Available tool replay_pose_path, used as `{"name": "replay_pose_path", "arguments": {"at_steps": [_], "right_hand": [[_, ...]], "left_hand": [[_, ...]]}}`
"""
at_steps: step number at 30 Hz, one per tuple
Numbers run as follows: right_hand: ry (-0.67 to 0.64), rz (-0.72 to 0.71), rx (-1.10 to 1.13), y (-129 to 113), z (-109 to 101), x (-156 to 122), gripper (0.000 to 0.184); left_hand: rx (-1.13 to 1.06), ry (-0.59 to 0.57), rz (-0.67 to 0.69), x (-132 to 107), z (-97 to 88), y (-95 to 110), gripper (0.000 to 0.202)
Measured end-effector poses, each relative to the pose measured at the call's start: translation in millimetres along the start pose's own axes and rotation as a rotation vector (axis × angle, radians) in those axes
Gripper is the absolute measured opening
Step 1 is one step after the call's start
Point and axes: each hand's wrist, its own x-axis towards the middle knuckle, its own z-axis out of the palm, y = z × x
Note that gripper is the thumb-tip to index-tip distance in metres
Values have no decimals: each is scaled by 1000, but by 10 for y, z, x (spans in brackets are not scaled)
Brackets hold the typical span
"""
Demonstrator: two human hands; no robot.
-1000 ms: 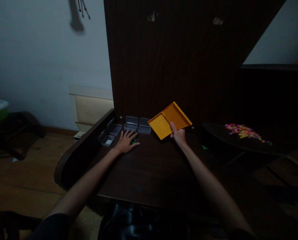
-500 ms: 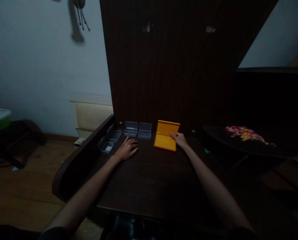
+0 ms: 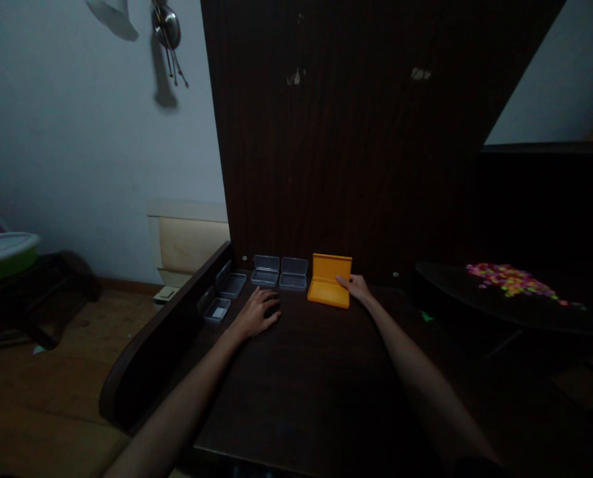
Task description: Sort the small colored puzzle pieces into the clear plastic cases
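Observation:
An orange hinged box (image 3: 329,281) stands on the dark wooden table (image 3: 316,372) against the back panel, its lid raised upright. My right hand (image 3: 358,289) grips its right edge, fingers closed on it. My left hand (image 3: 259,313) lies palm down on the table in front of several small clear plastic boxes (image 3: 267,271), fingers loosely together and flat; anything beneath it is hidden. One of the clear boxes (image 3: 217,309) sits just left of that hand.
A tall dark wooden panel (image 3: 356,133) rises behind the table. At the right a low round table (image 3: 455,292) carries a pile of coloured beads (image 3: 510,279). A raised rail (image 3: 167,332) borders the table's left side. A green basin (image 3: 2,252) stands far left.
The orange box was held tilted in the air with its lid spread; now it rests on the table with the lid upright. My left hand's spread fingers have drawn together. The view shifted down.

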Motion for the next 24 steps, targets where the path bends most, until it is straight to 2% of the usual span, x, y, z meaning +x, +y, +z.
{"name": "replay_pose_path", "arguments": {"at_steps": [7, 19, 22, 24], "right_hand": [[148, 51, -158, 21, 28, 65, 41], [341, 16, -317, -87, 140, -57, 37], [449, -35, -389, -118, 157, -174, 41], [511, -141, -469, -139, 168, -325, 42]], "left_hand": [[-8, -10, -22, 11, 22, -38, 41], [-5, 16, -37, 1, -11, -20, 38], [-7, 27, -44, 1, -27, -4, 38], [-1, 38, -47, 2, -28, -3, 39]]}}
